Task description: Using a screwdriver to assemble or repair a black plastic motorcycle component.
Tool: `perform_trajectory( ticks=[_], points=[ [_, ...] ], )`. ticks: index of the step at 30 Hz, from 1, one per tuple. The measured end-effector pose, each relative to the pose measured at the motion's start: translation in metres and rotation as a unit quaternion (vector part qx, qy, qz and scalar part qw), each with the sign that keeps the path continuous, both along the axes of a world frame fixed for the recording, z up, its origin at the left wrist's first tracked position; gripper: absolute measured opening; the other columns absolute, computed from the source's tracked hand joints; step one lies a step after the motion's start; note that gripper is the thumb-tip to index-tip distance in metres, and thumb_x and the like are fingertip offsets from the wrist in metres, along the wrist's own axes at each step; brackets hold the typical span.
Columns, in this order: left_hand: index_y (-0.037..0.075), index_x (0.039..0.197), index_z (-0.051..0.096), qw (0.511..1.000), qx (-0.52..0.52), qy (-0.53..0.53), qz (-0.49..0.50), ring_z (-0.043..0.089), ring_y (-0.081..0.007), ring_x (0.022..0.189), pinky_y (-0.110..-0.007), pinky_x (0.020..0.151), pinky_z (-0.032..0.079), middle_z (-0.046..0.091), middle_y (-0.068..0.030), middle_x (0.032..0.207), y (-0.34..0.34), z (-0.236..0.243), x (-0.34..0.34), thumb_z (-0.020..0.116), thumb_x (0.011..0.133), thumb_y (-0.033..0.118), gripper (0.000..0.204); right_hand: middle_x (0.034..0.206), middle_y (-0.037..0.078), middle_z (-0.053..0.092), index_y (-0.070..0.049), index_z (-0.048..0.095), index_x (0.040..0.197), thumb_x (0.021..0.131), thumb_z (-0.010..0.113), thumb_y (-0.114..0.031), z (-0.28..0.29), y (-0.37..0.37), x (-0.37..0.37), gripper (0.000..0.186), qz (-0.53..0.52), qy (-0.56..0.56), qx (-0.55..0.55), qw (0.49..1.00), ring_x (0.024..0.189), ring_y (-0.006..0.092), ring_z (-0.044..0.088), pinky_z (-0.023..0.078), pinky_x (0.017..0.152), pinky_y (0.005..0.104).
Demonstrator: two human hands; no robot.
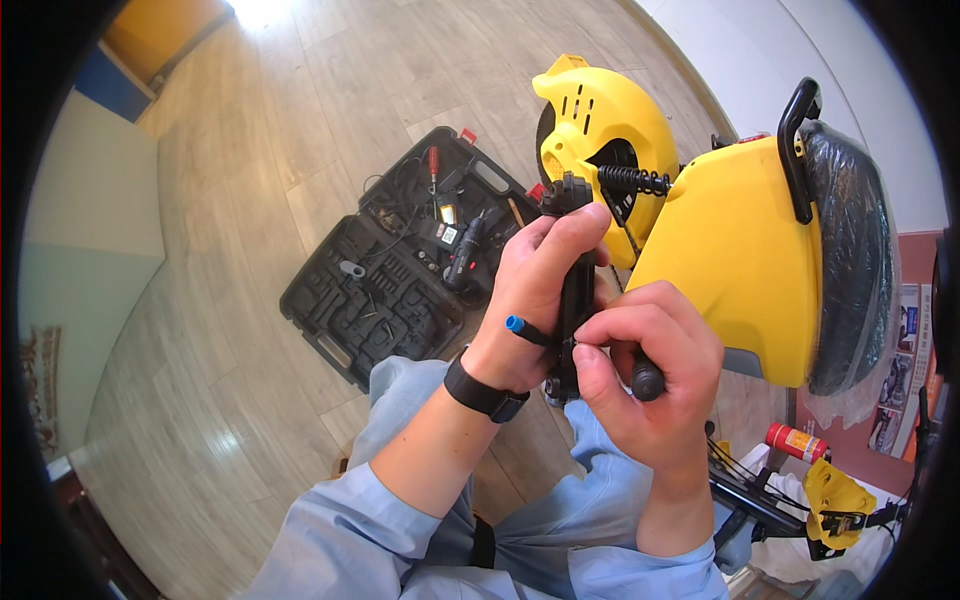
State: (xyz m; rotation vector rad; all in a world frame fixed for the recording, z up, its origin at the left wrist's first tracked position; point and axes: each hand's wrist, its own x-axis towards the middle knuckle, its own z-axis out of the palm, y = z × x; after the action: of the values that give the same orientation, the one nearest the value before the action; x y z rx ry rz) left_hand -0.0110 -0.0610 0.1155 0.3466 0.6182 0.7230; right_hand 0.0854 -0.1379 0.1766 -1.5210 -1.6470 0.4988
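My left hand (530,285) is wrapped round a long black bar-shaped part (576,300), held upright over my lap. The part has a chunky ridged upper end, and its exact kind I cannot make out. From its side sticks a short black lead with a blue tip (516,325). My right hand (655,365) is closed, its thumb and forefinger pinched together against the part's right side. Out of its curled fingers juts the rounded end of a black handle (648,382); the rest of that tool is hidden.
An open black tool case (375,305) on the wooden floor holds a cordless drill (465,255) and a red-handled screwdriver (433,165). A yellow vehicle body (735,250) with a plastic-wrapped seat (850,260) stands to the right. Lower right are a red canister (797,442) and a black frame with cables.
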Motion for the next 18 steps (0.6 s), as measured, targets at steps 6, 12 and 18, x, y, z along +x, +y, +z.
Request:
perform_trajectory(
  ticks=[6,12,18],
  points=[
    [0.004,0.103,0.059,1.000,0.001,-0.006,-0.014,0.055,-0.0096,0.059,-0.024,0.055,0.045,0.060,-0.0026,0.081,0.001,-0.007,-0.001,0.064,0.085,0.042,0.042,0.075,0.005,0.057,-0.004,0.064,0.079,0.070,0.068,0.001,-0.001,0.000,-0.002,0.010,0.005,0.063,-0.061,0.996,0.058,0.0117,0.053,0.042,0.053,0.0229],
    [0.004,0.098,0.056,0.999,-0.010,-0.050,-0.014,0.056,-0.0134,0.053,-0.027,0.048,0.044,0.057,-0.0039,0.081,0.001,0.001,-0.002,0.065,0.084,0.042,0.042,0.083,0.005,0.050,0.000,0.057,0.090,0.081,0.055,-0.016,0.014,-0.008,0.013,0.018,-0.110,0.288,0.043,0.950,0.058,0.0099,0.043,0.036,0.055,0.0212],
    [0.005,0.108,0.056,0.981,-0.051,-0.181,-0.053,0.057,-0.0154,0.055,-0.028,0.049,0.045,0.059,-0.0032,0.082,0.004,-0.003,-0.006,0.062,0.083,0.052,0.054,0.061,-0.001,0.038,-0.009,0.037,0.088,0.094,0.053,-0.027,0.012,-0.014,0.030,0.025,-0.045,0.375,0.131,0.917,0.051,0.0059,0.033,0.026,0.051,0.0230]
  ],
)
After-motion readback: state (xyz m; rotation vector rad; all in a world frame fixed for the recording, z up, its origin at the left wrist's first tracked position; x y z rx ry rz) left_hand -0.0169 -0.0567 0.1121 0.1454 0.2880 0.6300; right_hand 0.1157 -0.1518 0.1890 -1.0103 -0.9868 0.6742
